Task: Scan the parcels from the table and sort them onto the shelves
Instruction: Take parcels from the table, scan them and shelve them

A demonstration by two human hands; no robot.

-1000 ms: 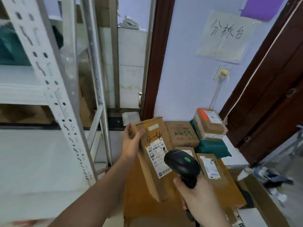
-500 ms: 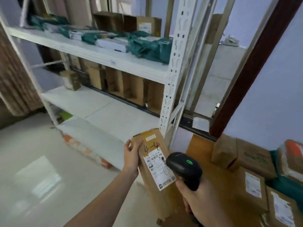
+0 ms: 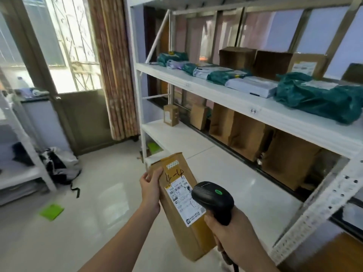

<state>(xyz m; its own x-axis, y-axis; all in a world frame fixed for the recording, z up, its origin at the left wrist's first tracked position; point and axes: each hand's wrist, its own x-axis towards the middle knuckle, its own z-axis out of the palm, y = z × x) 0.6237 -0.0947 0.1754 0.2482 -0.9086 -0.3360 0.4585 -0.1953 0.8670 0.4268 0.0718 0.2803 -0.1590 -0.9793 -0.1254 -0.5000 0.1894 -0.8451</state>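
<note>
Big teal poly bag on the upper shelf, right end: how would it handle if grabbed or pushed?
Likely floppy: the teal poly bag lies crumpled and slumped on the upper shelf, so it would probably sag from one grip point. Its glossy film looks slippery, so a push may slide it rather than tip it. It won't roll; weight can't be judged.

The front of my lower shelf [image 3: 176, 138] lies bare and open to reach, brown boxes [image 3: 245, 132] lining its back. The upper shelf [image 3: 225, 95] is crowded with green bags [image 3: 318, 99]. A perforated upright [image 3: 314, 209] bars my right.
</note>
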